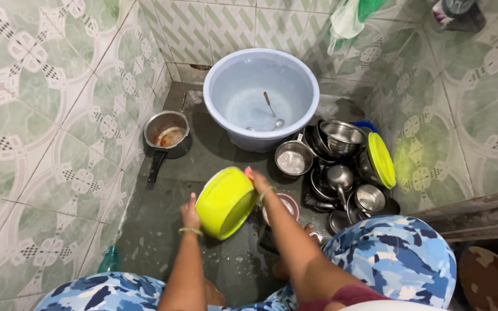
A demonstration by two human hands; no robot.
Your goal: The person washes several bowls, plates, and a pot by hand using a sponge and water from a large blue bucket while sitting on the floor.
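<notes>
A person is squatting over a wet grey floor (168,230) in a tiled corner, knees in blue patterned cloth showing at the near edge of the view. Both hands are gripping a yellow-green plastic bowl (224,201), which is being held tilted on its side just above the floor, near the middle of the scene. The left hand (189,212) is pressing against the bowl's left edge with fingers curled on the rim, a thin bangle sitting at the wrist. The right hand (259,183) is clamping the bowl's far right edge, fingers wrapped over the rim. Just right of the bowl and partly hidden behind the right forearm, a small pink bowl (287,204) is resting on the floor. Farther away, a large pale blue tub (260,95) is standing against the far wall with a metal spoon (273,110) lying inside it. To the left of the tub, a steel saucepan (167,135) with a dark handle is sitting on the floor, holding some orange-brown residue. To the right, a heap of steel pots and bowls (341,173) is crowding together, with a yellow-green lid (381,159) leaning on edge at its right side.
</notes>
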